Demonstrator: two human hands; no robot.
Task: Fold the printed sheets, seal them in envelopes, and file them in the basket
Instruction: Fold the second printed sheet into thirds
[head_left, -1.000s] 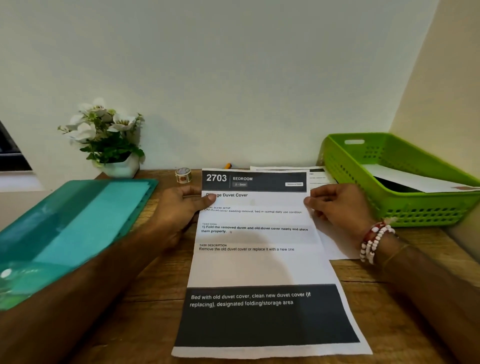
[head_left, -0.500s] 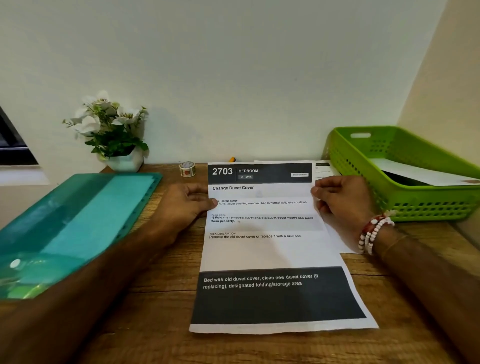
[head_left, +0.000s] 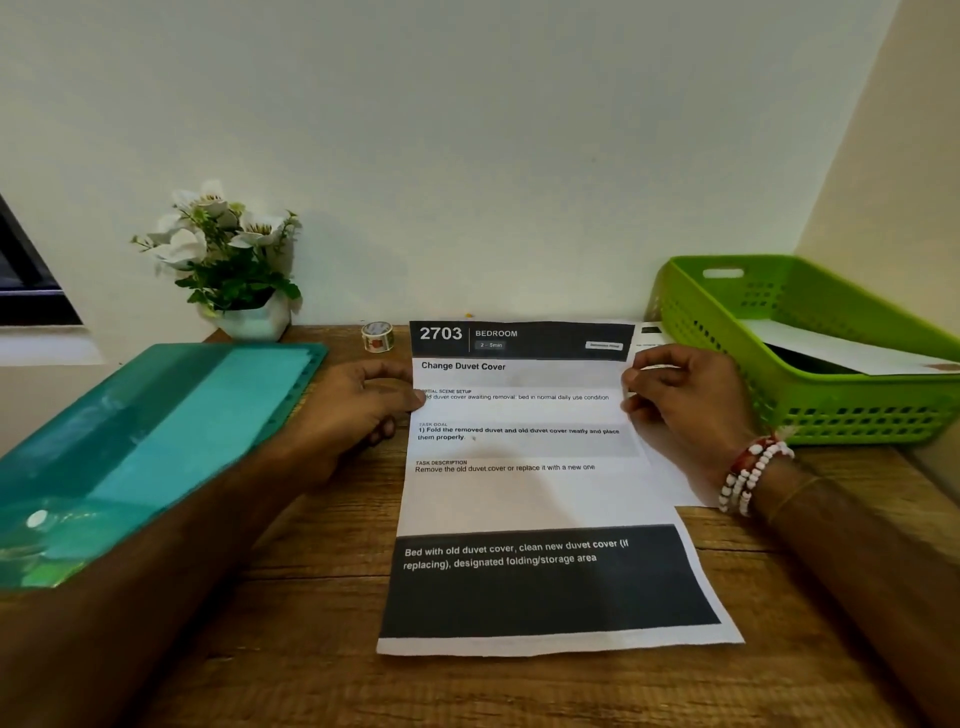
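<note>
A printed sheet (head_left: 530, 499) headed "2703 BEDROOM" lies flat and unfolded on the wooden table (head_left: 311, 597). My left hand (head_left: 358, 410) pinches its left edge near the top, thumb on the paper. My right hand (head_left: 680, 405), with bead bracelets at the wrist, pinches the right edge at the same height. More printed sheets (head_left: 660, 467) lie under it, sticking out to the right. A green plastic basket (head_left: 727, 332) stands at the right, holding a white envelope (head_left: 841, 353) over something dark.
A teal plastic folder (head_left: 156, 441) lies at the left, partly off the table. A small roll of tape (head_left: 377, 336) sits by the wall beside a white pot of artificial flowers (head_left: 228, 265). Walls close off the back and the right.
Both hands have slid the sheet away from me toward the wall, so its bottom edge lies further from the table's front. Their hold on the two side edges is the same.
</note>
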